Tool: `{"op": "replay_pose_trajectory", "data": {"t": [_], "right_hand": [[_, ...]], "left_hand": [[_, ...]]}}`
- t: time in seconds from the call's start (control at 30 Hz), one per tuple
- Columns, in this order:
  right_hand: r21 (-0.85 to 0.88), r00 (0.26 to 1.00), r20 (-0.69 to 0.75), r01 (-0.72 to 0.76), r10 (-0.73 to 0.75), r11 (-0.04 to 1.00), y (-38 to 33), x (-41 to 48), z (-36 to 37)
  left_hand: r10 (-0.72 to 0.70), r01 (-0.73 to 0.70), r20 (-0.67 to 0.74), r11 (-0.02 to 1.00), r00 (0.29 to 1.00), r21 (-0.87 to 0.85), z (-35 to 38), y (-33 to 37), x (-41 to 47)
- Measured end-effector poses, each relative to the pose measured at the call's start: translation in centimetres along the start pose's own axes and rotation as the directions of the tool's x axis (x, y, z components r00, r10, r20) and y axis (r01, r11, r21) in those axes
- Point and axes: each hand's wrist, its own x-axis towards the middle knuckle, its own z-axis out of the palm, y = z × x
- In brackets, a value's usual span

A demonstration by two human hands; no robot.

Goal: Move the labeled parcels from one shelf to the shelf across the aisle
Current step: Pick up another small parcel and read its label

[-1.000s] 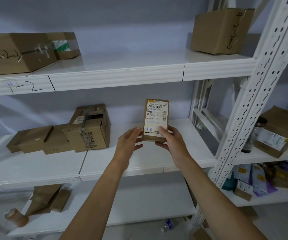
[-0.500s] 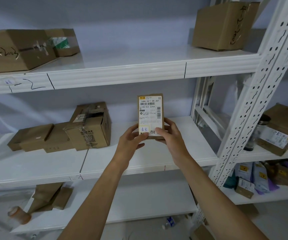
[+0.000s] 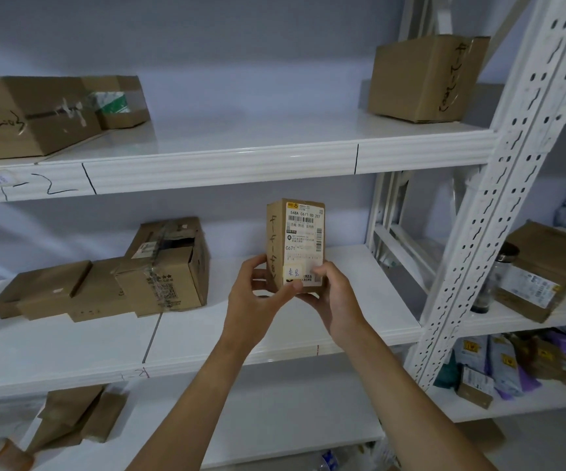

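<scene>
A small labeled parcel (image 3: 295,244) is held upright by its bottom end, pinched between the left hand (image 3: 258,298) and right hand (image 3: 333,298), label side facing back, above the white middle shelf (image 3: 274,334). Off to the left of the hands, a taped-up box (image 3: 166,266) is sat beside some flat cartons (image 3: 50,294).
</scene>
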Motion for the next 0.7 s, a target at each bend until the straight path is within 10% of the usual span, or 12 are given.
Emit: {"op": "replay_pose_trajectory", "data": {"t": [0.7], "right_hand": [[-0.255, 0.978, -0.013, 0.197, -0.207, 0.947, -1.3, -1.3, 1.6]], "left_hand": [[-0.143, 0.160, 0.082, 0.950, 0.986, -0.267, -1.1, 0.9, 0.2]]}}
